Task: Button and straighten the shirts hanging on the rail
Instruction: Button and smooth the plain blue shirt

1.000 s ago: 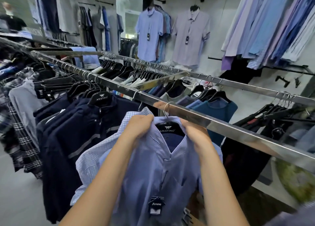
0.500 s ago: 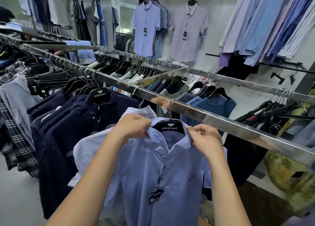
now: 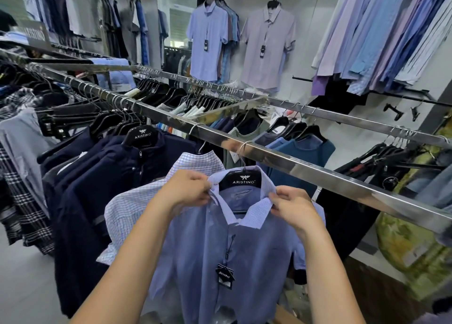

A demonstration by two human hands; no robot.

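A blue short-sleeved shirt (image 3: pixel 244 257) hangs on a black hanger (image 3: pixel 243 180) from the steel rail (image 3: pixel 303 167). A black price tag (image 3: pixel 225 274) dangles down its front. My left hand (image 3: pixel 186 189) pinches the left tip of the shirt's collar. My right hand (image 3: pixel 292 206) pinches the right collar tip, which is folded down. The collar stands open at the neck. Behind it, to the left, hangs a pale checked shirt (image 3: pixel 137 206).
Dark navy jackets (image 3: pixel 102 177) and plaid shirts (image 3: pixel 22 213) crowd the rail to the left. Teal and dark tops (image 3: pixel 308 152) hang behind the rail. A second rail (image 3: pixel 342 118) runs behind. Shirts hang on the back wall (image 3: pixel 208 40). Grey floor lies lower left.
Both hands slid outward from the neck to the collar tips, and the collar now lies folded down. The view moved closer.
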